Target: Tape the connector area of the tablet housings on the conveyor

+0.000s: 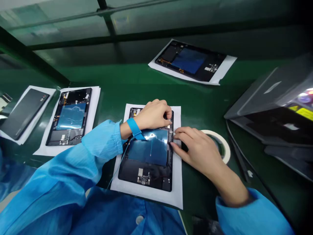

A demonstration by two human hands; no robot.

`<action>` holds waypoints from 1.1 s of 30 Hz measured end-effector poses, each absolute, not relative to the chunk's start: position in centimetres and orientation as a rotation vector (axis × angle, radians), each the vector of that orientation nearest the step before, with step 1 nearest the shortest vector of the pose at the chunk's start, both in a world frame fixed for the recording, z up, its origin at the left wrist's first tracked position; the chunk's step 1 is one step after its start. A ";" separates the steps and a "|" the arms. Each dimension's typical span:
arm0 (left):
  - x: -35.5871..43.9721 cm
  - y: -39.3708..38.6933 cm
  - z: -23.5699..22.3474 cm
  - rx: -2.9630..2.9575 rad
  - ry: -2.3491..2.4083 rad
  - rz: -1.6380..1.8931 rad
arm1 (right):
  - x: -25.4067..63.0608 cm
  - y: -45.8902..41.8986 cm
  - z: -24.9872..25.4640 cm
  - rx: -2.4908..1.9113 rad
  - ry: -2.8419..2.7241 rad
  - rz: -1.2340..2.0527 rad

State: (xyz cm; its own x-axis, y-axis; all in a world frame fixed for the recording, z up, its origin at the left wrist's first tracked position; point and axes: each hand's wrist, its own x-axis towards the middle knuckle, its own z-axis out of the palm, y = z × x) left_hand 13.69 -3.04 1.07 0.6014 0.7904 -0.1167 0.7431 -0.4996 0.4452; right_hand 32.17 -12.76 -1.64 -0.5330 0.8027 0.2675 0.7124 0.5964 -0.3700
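An opened tablet (146,163) with a shiny blue battery lies on a white sheet (177,182) in front of me on the green table. My left hand (154,114), with a blue wrist strap, is curled over the tablet's upper right edge, fingertips pressing down there. My right hand (198,147) rests beside the tablet's right edge, fingers pinched together against the frame. What the fingertips hold, if anything, is hidden.
A roll of white tape (225,147) lies just right of my right hand. Two more opened tablets (69,116) (190,62) lie on white sheets at left and far back. A closed dark tablet (23,112) is far left. Grey trays (276,107) stand at right.
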 end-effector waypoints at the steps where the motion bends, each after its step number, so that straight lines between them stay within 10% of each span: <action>1: 13.8 -3.0 1.1 2.370 1.218 0.136 | 32.2 -12.8 -1.6 -1.222 -2.421 0.301; 22: 12.7 -4.2 2.3 2.240 1.199 0.237 | 32.3 -12.9 -1.3 -1.274 -2.441 0.290; 33: 0.3 -17.5 8.5 0.603 1.455 0.421 | 32.1 -13.3 -1.4 -1.250 -2.473 0.184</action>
